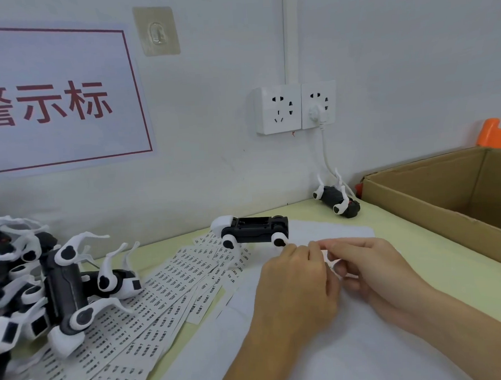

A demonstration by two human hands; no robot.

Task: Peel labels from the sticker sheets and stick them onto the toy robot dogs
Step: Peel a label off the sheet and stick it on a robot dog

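- We are facing a pale wall (236, 59) carrying a red-bordered sign (58, 98), a clear adhesive hook (156, 30) and a double socket (295, 106) with one white plug in it; below it a pale green surface (451, 272) is running across the view.
- A cardboard box (435, 186) is standing open at the far right of the surface; we are seeing only bare cardboard inside, though most of its floor is out of view.
- A pile of toy robot dogs (45, 282) is lying tangled at the left, resting on the fanned sticker sheets (140, 317).
- Blank white backing paper (353, 344) is lying under both forearms.
- One toy dog (254, 230) is lying on its back just beyond the hands, its long axis running left to right, the underside facing up; the left hand (295, 283) is nearer to it.
- A further dog (337, 199) is lying well apart, by the wall near the box corner.
- The right hand (372, 267) and left hand are meeting, fingertips curled in a pinching grip on a small label strip (333, 262); we are judging a label is being peeled, then carried forward and slightly left to the upturned dog.
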